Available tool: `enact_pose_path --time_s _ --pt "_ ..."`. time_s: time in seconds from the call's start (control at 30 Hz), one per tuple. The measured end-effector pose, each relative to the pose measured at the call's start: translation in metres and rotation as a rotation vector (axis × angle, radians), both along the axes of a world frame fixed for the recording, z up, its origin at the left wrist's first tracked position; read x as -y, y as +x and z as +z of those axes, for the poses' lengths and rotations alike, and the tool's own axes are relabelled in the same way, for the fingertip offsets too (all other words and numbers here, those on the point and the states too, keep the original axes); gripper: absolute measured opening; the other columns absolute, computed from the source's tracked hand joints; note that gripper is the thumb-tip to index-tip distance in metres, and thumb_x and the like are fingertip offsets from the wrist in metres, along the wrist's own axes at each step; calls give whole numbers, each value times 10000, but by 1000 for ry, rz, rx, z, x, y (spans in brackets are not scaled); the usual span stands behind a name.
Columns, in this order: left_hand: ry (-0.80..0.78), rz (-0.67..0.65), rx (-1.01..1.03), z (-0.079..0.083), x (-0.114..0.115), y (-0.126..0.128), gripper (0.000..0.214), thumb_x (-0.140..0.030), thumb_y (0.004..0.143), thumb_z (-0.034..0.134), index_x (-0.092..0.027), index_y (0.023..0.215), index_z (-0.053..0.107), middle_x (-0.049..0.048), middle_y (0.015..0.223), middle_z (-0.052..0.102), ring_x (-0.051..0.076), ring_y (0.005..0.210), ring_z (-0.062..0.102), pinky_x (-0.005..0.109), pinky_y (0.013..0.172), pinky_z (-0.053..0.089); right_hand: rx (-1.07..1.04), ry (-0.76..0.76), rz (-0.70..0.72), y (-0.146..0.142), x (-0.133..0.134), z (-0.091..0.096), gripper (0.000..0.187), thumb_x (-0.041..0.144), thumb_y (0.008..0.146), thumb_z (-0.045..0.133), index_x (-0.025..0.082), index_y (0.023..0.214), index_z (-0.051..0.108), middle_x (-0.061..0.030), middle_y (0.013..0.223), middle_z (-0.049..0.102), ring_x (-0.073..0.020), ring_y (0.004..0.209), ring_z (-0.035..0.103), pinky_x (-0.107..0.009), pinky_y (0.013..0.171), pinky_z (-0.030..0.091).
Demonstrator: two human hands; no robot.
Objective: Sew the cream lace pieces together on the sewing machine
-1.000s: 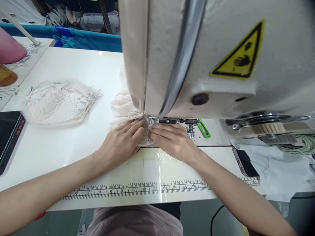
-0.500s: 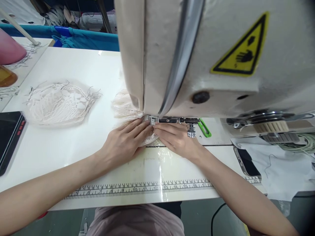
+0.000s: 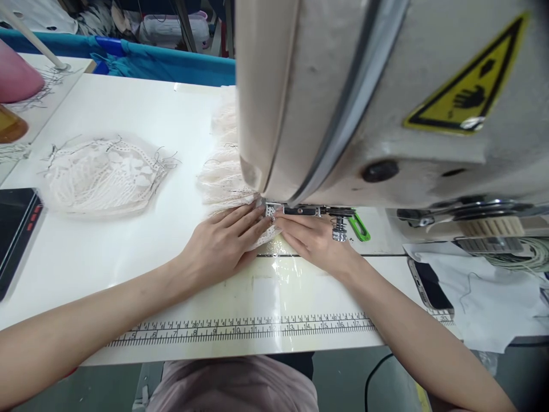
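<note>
Cream lace fabric [image 3: 225, 174] lies gathered under the sewing machine [image 3: 270, 103], its front edge passing beneath the presser foot [image 3: 271, 209]. My left hand [image 3: 223, 240] rests flat on the lace left of the foot, fingers stretched out and pointing toward the needle area. To the right of the foot, the fingers of my right hand [image 3: 315, 240] are pressed together on the lace's edge. That hand's fingertips are partly covered by the metal attachment [image 3: 304, 211]. The needle itself is hidden behind the machine head.
Another lace piece with loose threads [image 3: 105, 177] lies at left, beside a black device [image 3: 17, 240]. Green thread snips [image 3: 359, 227] sit right of the foot. A phone [image 3: 430, 285] and white cloth [image 3: 493, 297] lie at right. A ruler strip [image 3: 240, 331] runs along the front edge.
The view has shifted, so the machine head appears farther right and more of the gathered lace shows behind it. Both hands keep nearly the same places beside the foot.
</note>
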State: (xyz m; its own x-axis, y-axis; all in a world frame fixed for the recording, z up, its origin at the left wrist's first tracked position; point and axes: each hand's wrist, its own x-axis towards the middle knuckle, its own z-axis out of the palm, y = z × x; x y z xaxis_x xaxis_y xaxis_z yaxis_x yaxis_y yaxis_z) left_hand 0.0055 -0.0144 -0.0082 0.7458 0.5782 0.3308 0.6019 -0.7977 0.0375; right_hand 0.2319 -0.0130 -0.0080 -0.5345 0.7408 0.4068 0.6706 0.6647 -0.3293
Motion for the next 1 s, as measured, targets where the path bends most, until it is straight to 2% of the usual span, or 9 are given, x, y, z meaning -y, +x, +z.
enact_pose_path --time_s 0.17,0.33,0.43,0.57,0.8,0.9,1.0 --pt "22 10 22 -2 -2 0 381 -244 961 482 -127 1312 573 106 1350 576 279 1249 556 445 1027 512 32 73 19 1 -2 -4 191 144 932 522 202 955 702 -22 1017 725 -144 893 687 -280 769 586" --pt "75 -93 32 -2 -3 -4 358 -141 955 452 -121 1287 587 86 1310 604 229 1218 581 381 1055 503 54 209 42 2 -4 -11 213 104 904 560 187 1050 691 -38 1041 722 -163 927 685 -294 808 582" --pt "76 -104 27 -1 -3 -7 350 -143 951 442 -101 1256 609 104 1285 619 241 1194 596 388 1039 517 112 205 63 0 -3 -12 241 89 906 550 200 1076 680 -35 1070 716 -160 974 670 -284 831 569" --pt "12 -73 79 1 -4 -10 373 -142 922 473 -146 1268 613 87 1266 634 244 1202 588 399 1050 510 160 189 42 -5 3 -11 315 81 910 530 267 1133 653 2 1090 710 -146 991 652 -276 826 542" --pt "92 -46 72 1 -5 -9 333 -164 936 442 -111 1181 659 105 1213 666 247 1139 637 381 974 561 211 282 38 -19 12 -4 230 35 885 510 203 984 632 23 1000 726 -122 982 641 -260 735 478" --pt "56 -28 93 1 -4 -8 333 -174 932 451 -126 1187 659 101 1214 669 248 1147 633 382 974 555 180 274 40 -19 12 -4 228 29 877 509 208 954 628 30 982 726 -114 983 637 -258 746 463" --pt "11 -12 126 1 -4 -7 342 -191 920 478 -138 1212 648 101 1220 668 257 1167 621 390 982 545 160 259 32 -19 11 -5 210 45 879 512 214 930 626 39 965 727 -103 906 642 -258 690 441"
